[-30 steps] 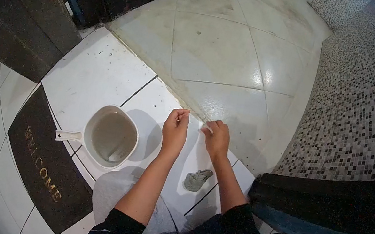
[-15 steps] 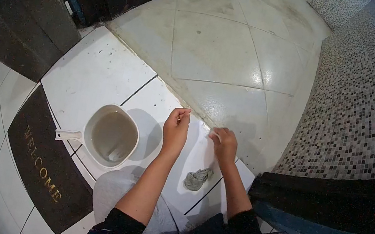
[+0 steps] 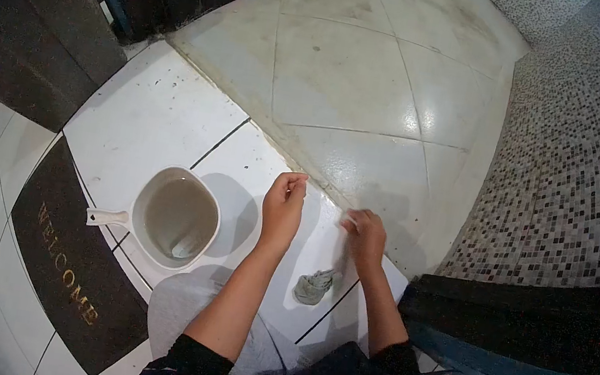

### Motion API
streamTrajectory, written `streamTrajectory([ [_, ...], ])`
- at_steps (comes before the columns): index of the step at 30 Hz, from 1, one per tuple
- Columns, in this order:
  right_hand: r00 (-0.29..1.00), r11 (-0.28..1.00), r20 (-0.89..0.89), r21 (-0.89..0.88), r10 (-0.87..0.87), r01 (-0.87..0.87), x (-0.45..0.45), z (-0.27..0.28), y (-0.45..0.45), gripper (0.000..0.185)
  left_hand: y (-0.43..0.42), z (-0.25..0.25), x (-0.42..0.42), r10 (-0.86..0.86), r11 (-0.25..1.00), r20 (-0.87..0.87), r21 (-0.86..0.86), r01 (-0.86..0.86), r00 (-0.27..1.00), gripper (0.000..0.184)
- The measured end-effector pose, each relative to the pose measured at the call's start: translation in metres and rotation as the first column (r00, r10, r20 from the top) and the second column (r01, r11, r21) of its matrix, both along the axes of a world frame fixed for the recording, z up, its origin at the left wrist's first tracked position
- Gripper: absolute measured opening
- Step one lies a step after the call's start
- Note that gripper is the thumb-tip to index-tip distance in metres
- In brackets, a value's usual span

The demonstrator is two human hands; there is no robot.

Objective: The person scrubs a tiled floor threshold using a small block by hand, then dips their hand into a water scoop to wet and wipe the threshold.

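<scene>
Separately, the left hand [image 3: 284, 205] and right hand [image 3: 368, 239] are held, fingers curled, at the edge of white tiles [image 3: 155, 113], any grip impossible to tell, with a crumpled cloth [image 3: 313, 288] laid between the forearms [image 3: 387, 315].

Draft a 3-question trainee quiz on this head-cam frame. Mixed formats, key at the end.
1. Short answer: which of the person's hands is nearer the white dipper?

2. Multiple choice: where is the crumpled grey cloth?
A) Inside the dipper
B) On the WELCOME mat
C) On white tile, between the forearms

3. True or false: the dipper is empty.

Key:
1. The left hand; the right hand is farther off.
2. C
3. False; it holds murky liquid.
</scene>
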State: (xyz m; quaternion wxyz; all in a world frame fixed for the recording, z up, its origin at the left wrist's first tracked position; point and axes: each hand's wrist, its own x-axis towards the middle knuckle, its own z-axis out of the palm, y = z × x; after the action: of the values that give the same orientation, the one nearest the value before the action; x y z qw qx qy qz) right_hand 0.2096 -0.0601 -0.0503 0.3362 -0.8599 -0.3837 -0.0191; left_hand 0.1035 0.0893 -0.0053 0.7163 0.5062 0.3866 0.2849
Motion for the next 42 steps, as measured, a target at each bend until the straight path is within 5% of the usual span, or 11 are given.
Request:
streamTrajectory([
  [9,0.999,0.999,0.028,-0.033,0.043,-0.042,-0.014,0.01,0.051,0.019,-0.001,0.001,0.002,-0.036,0.999,0.003,0.035,0.036,0.999,0.015],
  [14,1.0,0.996,0.023,-0.091,0.006,-0.004,-0.012,0.009,0.011,0.02,0.001,0.006,-0.004,-0.027,0.995,0.008,-0.093,0.028,1.0,0.015],
  [17,0.999,0.993,-0.023,-0.11,-0.036,0.033,-0.014,0.007,0.004,0.021,-0.004,0.003,0.001,-0.028,1.0,0.033,-0.001,0.028,0.999,0.017],
  [23,0.99,0.995,0.139,-0.096,0.006,0.007,-0.009,0.006,0.046,0.023,-0.001,0.004,0.001,-0.025,0.999,-0.013,0.033,0.026,1.0,0.015],
  [42,0.966,0.999,0.255,-0.036,0.045,-0.037,0.001,-0.003,0.014,0.024,-0.008,0.003,0.005,-0.059,0.997,0.061,0.043,0.057,0.996,0.015],
])
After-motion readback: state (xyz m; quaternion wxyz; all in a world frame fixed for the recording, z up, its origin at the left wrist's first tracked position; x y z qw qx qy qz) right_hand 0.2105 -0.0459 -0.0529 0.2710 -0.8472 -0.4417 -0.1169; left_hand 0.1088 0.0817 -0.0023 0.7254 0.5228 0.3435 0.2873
